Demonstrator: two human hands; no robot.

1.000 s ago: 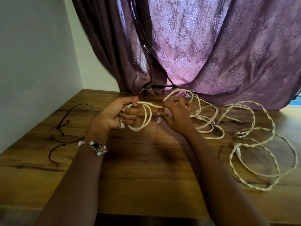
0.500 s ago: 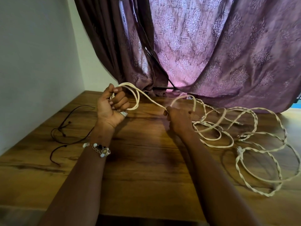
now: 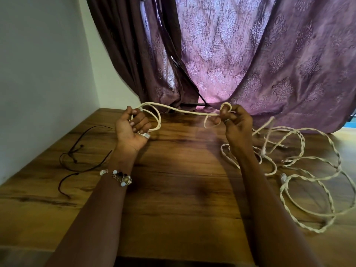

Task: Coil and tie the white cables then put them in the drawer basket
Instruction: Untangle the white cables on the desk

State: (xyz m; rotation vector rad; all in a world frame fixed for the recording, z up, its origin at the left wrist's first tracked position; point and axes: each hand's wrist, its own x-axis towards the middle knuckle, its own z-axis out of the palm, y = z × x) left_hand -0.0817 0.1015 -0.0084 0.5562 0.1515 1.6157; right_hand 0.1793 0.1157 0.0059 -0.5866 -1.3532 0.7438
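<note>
White cable (image 3: 185,111) taut between both raised hands

Hands (image 3: 133,128) farther apart, white cable (image 3: 185,111) now stretched between.

Cable (image 3: 185,111) spans between left hand (image 3: 133,130) and right hand (image 3: 236,122), above table (image 3: 183,189). Loose cable loops lie right on table; cord (image 3: 77,157) left; curtain (image 3: 250,54) behind.

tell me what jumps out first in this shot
Two hands raised mid-frame stretch a white cable between them: the left hand grips a small coil, the right hand pinches the strand. The rest sprawls in loose loops on the wooden table at right, before a purple curtain.
</note>
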